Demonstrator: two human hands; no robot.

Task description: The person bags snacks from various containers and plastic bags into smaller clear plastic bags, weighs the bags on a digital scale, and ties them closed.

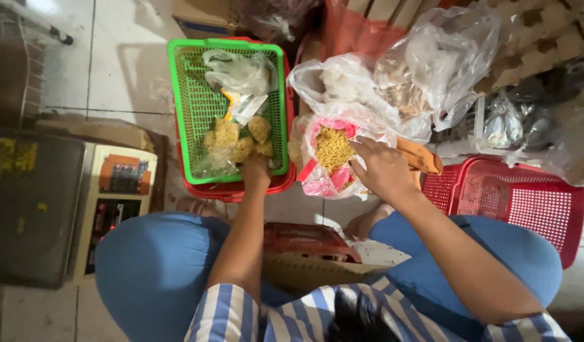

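My left hand (256,170) rests at the near rim of a green plastic basket (189,95), touching small clear bags of yellow pasta-like pieces (236,140) lying inside it. My right hand (382,166) is on the edge of an open pink and white bag (323,179) filled with the same yellow pieces (333,147), fingers curled at its rim. Whether those fingers pinch the bag I cannot tell. Crumpled clear bags (240,73) lie further back in the green basket.
A red basket (232,189) sits under the green one. Another red basket (526,202) stands at the right. Large clear plastic bags (425,69) pile up behind. A weighing scale (114,196) sits at the left on the tiled floor. A low red stool (308,239) lies between my knees.
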